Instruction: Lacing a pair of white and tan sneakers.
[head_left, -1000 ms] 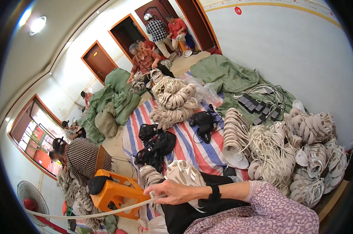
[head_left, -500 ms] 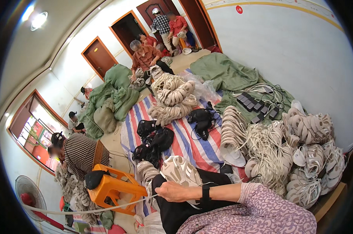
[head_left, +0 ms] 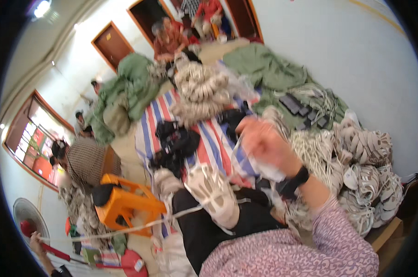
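Observation:
On my black-trousered lap lies a pale beige and white shoe upper [head_left: 212, 194], its toe pointing toward me. A long whitish shoelace [head_left: 126, 232] runs taut from it to the far lower left. There my left hand [head_left: 36, 244] is closed round the lace, partly cut off by the dark rim. My right hand [head_left: 270, 145], with a black band at the wrist, is raised beyond the shoe and to its right. Motion blurs it, but its fingers look closed, and a pale strand of lace shows beside them.
Bundled shoe uppers [head_left: 366, 143] are heaped at right, with more on the striped sheet [head_left: 160, 108]. Black bundles [head_left: 176, 145] lie ahead. An orange stool [head_left: 126, 201], a fan [head_left: 31, 221] and a seated person [head_left: 86, 161] are at left. Other people sit at the back.
My right hand has left the shoe and swung up, away and to the right. My left hand has come into view at lower left. The shoe now lies uncovered.

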Demonstrator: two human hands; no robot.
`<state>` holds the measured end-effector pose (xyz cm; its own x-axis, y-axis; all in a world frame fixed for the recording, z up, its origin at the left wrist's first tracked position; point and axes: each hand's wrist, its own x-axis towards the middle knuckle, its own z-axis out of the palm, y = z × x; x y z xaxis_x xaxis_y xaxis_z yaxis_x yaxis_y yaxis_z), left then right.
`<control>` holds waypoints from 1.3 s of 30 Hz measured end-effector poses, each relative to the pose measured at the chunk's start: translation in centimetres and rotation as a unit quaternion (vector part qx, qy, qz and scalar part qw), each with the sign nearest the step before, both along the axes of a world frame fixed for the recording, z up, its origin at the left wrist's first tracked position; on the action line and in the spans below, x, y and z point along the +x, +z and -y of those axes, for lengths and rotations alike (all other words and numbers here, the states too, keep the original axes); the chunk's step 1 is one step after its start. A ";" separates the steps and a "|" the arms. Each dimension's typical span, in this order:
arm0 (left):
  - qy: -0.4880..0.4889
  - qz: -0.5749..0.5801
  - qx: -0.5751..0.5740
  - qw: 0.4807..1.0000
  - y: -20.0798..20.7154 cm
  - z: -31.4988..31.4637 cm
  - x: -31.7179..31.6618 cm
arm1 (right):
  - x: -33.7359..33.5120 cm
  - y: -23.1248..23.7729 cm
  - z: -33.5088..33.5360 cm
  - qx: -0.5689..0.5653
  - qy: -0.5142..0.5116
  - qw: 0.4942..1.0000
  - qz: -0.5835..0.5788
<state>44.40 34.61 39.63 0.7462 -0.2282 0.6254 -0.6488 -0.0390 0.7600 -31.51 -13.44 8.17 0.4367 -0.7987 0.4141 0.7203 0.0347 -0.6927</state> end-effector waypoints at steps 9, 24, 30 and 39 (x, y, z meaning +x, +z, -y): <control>-0.411 -0.074 0.353 0.837 -31.5 26.3 -24.3 | -20.7 -16.5 4.6 0.350 -0.202 0.861 -0.310; -0.552 -0.226 0.467 0.652 -38.5 34.6 -39.9 | -4.5 -18.4 2.7 0.109 -0.052 0.852 -0.510; -0.574 -0.216 0.487 0.621 -31.2 33.9 -36.7 | 8.5 -9.1 4.2 0.084 0.088 0.886 -0.447; -0.603 -0.102 0.342 0.714 -22.2 32.7 -37.2 | 24.4 -0.4 -0.7 -0.174 0.482 0.843 -0.163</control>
